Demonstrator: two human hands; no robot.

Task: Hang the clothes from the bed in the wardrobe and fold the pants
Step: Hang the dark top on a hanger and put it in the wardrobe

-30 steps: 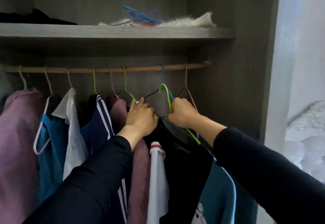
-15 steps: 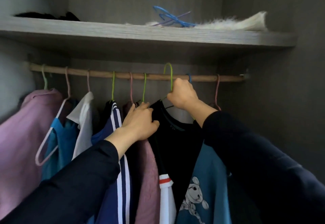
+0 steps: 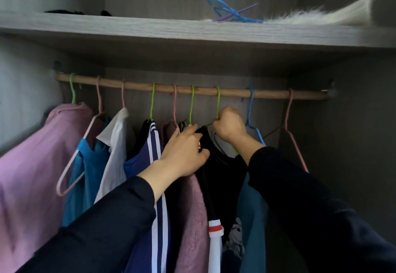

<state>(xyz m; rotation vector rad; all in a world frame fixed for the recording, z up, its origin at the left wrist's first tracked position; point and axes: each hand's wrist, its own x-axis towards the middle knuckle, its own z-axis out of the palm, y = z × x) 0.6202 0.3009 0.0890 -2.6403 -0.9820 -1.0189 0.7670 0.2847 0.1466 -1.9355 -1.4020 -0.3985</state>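
A black shirt (image 3: 225,172) with a white and red sleeve cuff hangs on a green hanger (image 3: 218,103) whose hook sits over the wooden rail (image 3: 267,95). My right hand (image 3: 230,126) grips the neck of that hanger just under the rail. My left hand (image 3: 186,150) holds the black shirt's shoulder, beside a mauve fleece (image 3: 192,219). The hanger's arms are hidden inside the shirt.
Several garments hang left along the rail: a pink top (image 3: 27,176), a blue one (image 3: 85,176), a white one (image 3: 115,155), a navy striped jacket (image 3: 150,165). A blue hanger (image 3: 250,112) and an empty pink hanger (image 3: 293,135) hang to the right. The shelf (image 3: 150,28) above holds loose hangers and white fur.
My right hand lifted the green hanger from below the rail and hooked it over. My left hand stayed on the shirt's shoulder. My view moved closer and left.
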